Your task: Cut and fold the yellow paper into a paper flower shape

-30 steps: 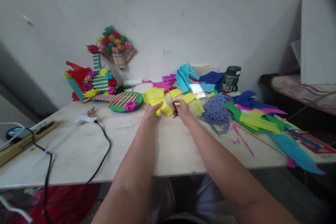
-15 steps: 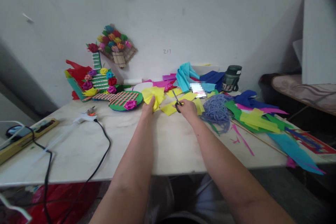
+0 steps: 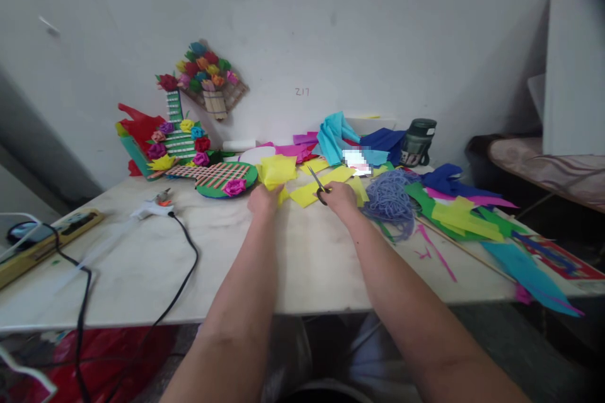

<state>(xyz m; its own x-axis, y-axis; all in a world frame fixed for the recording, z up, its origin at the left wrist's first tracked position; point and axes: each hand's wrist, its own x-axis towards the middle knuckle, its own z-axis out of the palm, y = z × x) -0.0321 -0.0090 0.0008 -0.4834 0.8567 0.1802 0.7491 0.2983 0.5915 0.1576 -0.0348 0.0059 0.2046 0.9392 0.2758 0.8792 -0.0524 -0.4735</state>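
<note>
My left hand (image 3: 265, 200) is closed on a piece of yellow crepe paper (image 3: 278, 170), which spreads up and away from the fingers. In my right hand (image 3: 341, 196) is a pair of scissors (image 3: 317, 182) with dark handles, blades pointing up and to the left. Cut yellow paper pieces (image 3: 305, 195) lie flat on the table between and behind both hands. Just left of the yellow paper rests a green guitar-shaped craft (image 3: 220, 182) with crossed sticks and a pink paper flower. A tangle of bluish-purple yarn (image 3: 390, 201) sits to the right of my right hand.
A glue gun (image 3: 154, 208) with a black cord and a yellow power strip (image 3: 51, 245) lie left. Paper flower crafts (image 3: 182, 138) stand at the back left. Colored paper sheets (image 3: 466, 220), a thin stick (image 3: 466, 249) and a dark green bottle (image 3: 418, 143) are right.
My left hand has turned and shifted slightly left and down, and the yellow paper in it has changed shape. My right hand with the scissors has barely moved.
</note>
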